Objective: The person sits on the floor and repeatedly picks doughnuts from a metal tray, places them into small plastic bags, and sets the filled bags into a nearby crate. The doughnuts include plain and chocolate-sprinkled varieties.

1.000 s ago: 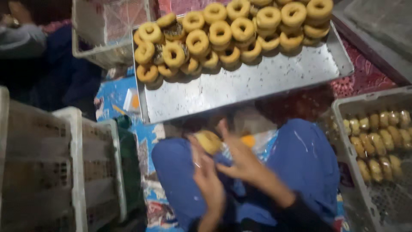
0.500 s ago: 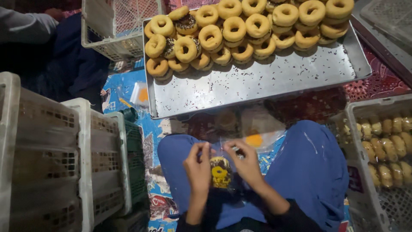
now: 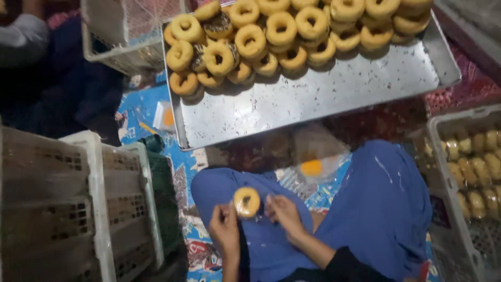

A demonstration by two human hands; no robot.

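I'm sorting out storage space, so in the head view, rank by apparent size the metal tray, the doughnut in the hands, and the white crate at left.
1. Metal tray
2. White plastic crate, nearer the camera, so unsure against the tray
3. Wrapped ring doughnut

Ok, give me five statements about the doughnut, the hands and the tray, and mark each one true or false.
1. Both hands, left hand and right hand, hold one wrapped doughnut above the lap. True.
2. The metal tray is full to its near edge. False: the doughnuts on the tray crowd the far side, and the near part is bare.
3. The white crate on the right holds packed doughnuts. True.
4. The held doughnut is chocolate-coated. False: it is plain yellow-brown.
5. The crates on the left stand on the tray. False: they stand on the floor beside it.
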